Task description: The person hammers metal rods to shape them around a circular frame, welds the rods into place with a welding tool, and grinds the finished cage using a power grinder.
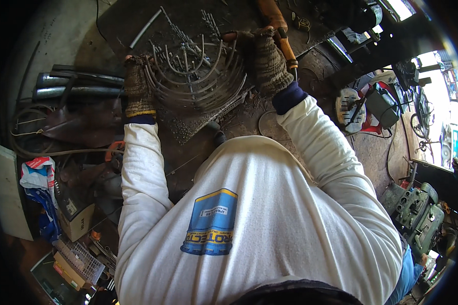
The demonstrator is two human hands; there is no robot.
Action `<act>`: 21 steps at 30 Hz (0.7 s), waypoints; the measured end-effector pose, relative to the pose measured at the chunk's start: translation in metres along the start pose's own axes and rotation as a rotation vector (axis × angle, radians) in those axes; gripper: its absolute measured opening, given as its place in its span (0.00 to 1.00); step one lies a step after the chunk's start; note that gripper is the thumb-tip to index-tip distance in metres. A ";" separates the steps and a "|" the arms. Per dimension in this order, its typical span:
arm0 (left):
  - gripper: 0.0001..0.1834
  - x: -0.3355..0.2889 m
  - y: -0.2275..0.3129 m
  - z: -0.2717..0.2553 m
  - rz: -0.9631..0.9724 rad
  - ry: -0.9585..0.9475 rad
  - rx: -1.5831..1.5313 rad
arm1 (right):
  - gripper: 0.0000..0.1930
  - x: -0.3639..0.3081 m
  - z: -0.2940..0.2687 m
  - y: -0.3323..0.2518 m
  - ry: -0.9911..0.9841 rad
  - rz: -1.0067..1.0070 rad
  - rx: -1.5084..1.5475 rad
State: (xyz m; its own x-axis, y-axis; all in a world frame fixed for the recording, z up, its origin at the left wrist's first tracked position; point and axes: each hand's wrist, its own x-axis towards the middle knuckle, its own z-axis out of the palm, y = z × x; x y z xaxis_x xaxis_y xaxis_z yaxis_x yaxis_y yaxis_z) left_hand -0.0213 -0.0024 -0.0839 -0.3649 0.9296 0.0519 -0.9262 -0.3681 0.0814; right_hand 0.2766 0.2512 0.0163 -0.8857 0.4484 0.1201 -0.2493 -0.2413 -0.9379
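A frame of nested, U-shaped metal rods (192, 91) stands over the workbench, its lower curves smeared by motion. My left hand (139, 84), in a brown knitted glove with bare fingertips, is closed at the frame's left end. At the upper right end my right hand (269, 63), gloved alike, has its fingers curled about the rods; part of its grip is hidden. Just beyond that hand lies an orange power tool (274, 14). Twisted metal bars (177, 28) and a loose pale rod (146, 28) lie at the far side of the frame.
Shiny metal tubes (81, 91) lie left of my left hand, with a hose (68, 152) curving nearby. A slotted round stool seat (350, 110) and a grey-green machine (416, 213) stand to the right. A cardboard box (77, 221) sits at lower left.
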 end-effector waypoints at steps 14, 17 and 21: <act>0.24 -0.036 -0.032 -0.012 0.565 0.271 0.859 | 0.41 0.017 -0.003 0.030 0.066 0.097 -0.015; 0.24 -0.046 -0.056 -0.007 0.658 0.377 1.173 | 0.40 0.016 -0.002 0.029 0.151 0.038 -0.180; 0.24 -0.051 -0.046 -0.038 0.609 0.085 0.842 | 0.39 0.018 0.007 0.016 0.045 0.106 -0.036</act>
State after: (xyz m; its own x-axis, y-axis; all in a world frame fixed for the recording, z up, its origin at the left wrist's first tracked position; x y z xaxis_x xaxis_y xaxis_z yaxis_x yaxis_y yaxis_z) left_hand 0.0363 -0.0318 -0.1278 -0.7838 0.5686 0.2497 -0.2296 -0.6389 0.7342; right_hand 0.2540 0.2488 0.0055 -0.8877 0.4604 0.0059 -0.1406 -0.2589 -0.9556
